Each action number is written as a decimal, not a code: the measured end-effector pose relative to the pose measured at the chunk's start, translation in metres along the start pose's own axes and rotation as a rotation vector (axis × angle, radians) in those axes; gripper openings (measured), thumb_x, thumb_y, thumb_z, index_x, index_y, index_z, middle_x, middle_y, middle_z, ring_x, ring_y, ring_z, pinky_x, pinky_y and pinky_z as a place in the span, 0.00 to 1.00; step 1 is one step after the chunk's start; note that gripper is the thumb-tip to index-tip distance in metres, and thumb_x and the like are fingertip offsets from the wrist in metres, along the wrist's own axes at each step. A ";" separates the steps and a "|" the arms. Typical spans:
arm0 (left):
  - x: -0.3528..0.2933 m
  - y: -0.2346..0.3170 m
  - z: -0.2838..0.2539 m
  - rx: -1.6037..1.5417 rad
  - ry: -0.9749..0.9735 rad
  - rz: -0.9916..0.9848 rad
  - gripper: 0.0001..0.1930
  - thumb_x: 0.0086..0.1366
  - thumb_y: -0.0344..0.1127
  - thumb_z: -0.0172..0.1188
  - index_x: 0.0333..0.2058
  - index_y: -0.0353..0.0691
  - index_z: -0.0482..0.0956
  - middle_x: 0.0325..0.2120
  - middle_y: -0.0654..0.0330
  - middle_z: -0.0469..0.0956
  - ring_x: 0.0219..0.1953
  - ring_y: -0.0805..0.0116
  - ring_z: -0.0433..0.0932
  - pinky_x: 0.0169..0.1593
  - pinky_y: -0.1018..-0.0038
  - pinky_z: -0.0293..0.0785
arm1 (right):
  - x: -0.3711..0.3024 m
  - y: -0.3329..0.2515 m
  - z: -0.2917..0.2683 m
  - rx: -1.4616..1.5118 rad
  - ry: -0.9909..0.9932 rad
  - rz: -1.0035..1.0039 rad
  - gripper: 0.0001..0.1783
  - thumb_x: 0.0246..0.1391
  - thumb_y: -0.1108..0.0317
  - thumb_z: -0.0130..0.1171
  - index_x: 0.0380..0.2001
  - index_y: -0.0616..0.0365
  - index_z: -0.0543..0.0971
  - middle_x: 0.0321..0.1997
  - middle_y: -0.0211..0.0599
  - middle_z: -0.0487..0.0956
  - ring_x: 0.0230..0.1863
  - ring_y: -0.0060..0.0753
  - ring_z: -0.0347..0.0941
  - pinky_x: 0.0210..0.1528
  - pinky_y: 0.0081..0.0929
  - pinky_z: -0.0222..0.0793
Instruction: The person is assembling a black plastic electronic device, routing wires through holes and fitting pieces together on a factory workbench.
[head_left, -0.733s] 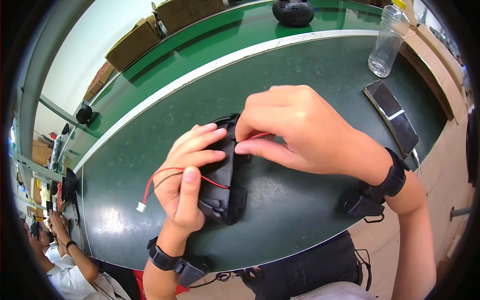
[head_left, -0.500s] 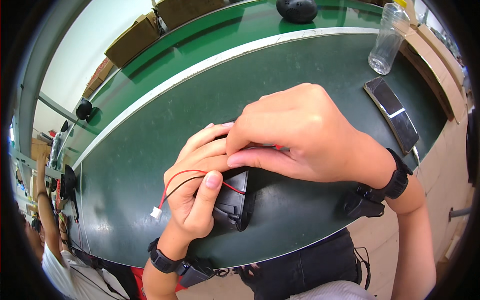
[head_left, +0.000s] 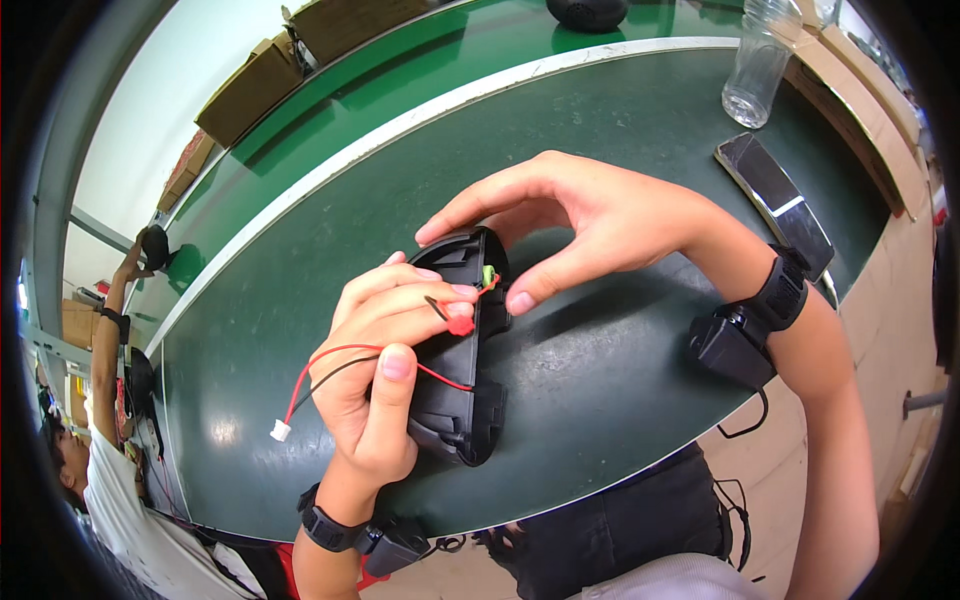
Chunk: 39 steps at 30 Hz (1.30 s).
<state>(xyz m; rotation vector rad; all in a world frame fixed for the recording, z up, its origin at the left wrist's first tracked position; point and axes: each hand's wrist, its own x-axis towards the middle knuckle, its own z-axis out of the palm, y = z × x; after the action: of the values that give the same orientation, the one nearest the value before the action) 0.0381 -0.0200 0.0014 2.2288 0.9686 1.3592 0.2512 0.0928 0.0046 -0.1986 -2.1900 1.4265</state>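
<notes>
A black plastic housing [head_left: 445, 405], hollow and elongated with a rounded far end, is gripped in my left hand [head_left: 370, 400], the thumb pressed along its near side. From it a red-and-black wire pair [head_left: 345, 350] loops over the hand to a white connector [head_left: 281, 430]. Beside my left fingertips are a small red piece [head_left: 460, 325] with a short black lead, and a green part [head_left: 489, 276] with a red wire. My right hand [head_left: 600, 225] is open around the housing's far end, thumb and fingers apart; whether its fingertips touch the housing I cannot tell.
A phone [head_left: 775, 200] with a cable and a clear bottle [head_left: 752, 85] stand right on the green table [head_left: 600, 440], by cardboard [head_left: 850, 110]. A black rounded device [head_left: 588, 12] is at the back. At left a person [head_left: 110, 330] reaches toward another black device [head_left: 155, 247].
My right hand has opened from a pinch and moved off the wires, uncovering the red piece and green part. At left, the other person's arm has extended to the black device.
</notes>
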 end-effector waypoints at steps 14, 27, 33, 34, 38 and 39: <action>-0.001 0.002 0.006 0.038 0.023 -0.014 0.19 0.65 0.39 0.45 0.40 0.32 0.82 0.39 0.51 0.81 0.48 0.54 0.73 0.60 0.55 0.62 | -0.003 0.002 0.008 0.056 0.088 -0.001 0.21 0.48 0.76 0.64 0.48 0.66 0.75 0.46 0.39 0.79 0.37 0.23 0.78 0.43 0.22 0.75; 0.002 -0.002 -0.007 -0.027 -0.098 -0.036 0.18 0.64 0.39 0.47 0.39 0.36 0.84 0.40 0.54 0.81 0.55 0.52 0.66 0.60 0.58 0.57 | -0.001 0.006 0.012 0.158 0.056 0.025 0.21 0.51 0.78 0.61 0.50 0.65 0.75 0.49 0.40 0.78 0.41 0.20 0.76 0.45 0.20 0.73; 0.001 -0.002 -0.004 -0.029 -0.046 -0.048 0.18 0.63 0.39 0.47 0.37 0.36 0.84 0.37 0.55 0.80 0.53 0.53 0.66 0.59 0.58 0.58 | -0.002 0.007 0.011 0.174 0.044 0.034 0.22 0.51 0.76 0.63 0.52 0.64 0.75 0.50 0.40 0.78 0.42 0.19 0.75 0.47 0.21 0.73; 0.001 -0.002 -0.003 -0.027 -0.048 -0.046 0.18 0.63 0.39 0.47 0.37 0.36 0.84 0.37 0.55 0.80 0.53 0.53 0.66 0.59 0.58 0.58 | -0.002 0.007 0.011 0.189 0.041 0.051 0.22 0.51 0.74 0.63 0.52 0.64 0.75 0.50 0.40 0.78 0.43 0.20 0.75 0.47 0.22 0.73; 0.000 0.001 -0.002 -0.018 -0.015 -0.049 0.17 0.63 0.39 0.47 0.37 0.35 0.84 0.37 0.55 0.80 0.53 0.53 0.66 0.58 0.57 0.59 | -0.002 0.007 0.009 0.262 0.113 0.073 0.23 0.51 0.71 0.65 0.51 0.64 0.75 0.49 0.41 0.79 0.47 0.23 0.75 0.50 0.24 0.72; 0.000 0.001 -0.002 -0.014 0.006 -0.062 0.17 0.63 0.38 0.47 0.37 0.35 0.84 0.36 0.55 0.80 0.53 0.53 0.66 0.58 0.57 0.60 | -0.003 0.012 0.005 0.252 0.159 0.081 0.23 0.51 0.70 0.66 0.50 0.64 0.75 0.49 0.41 0.79 0.48 0.25 0.75 0.52 0.25 0.72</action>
<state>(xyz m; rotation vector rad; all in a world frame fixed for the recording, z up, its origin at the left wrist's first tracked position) 0.0369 -0.0208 0.0031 2.1672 1.0181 1.3421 0.2490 0.0926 -0.0087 -0.3022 -1.8747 1.6555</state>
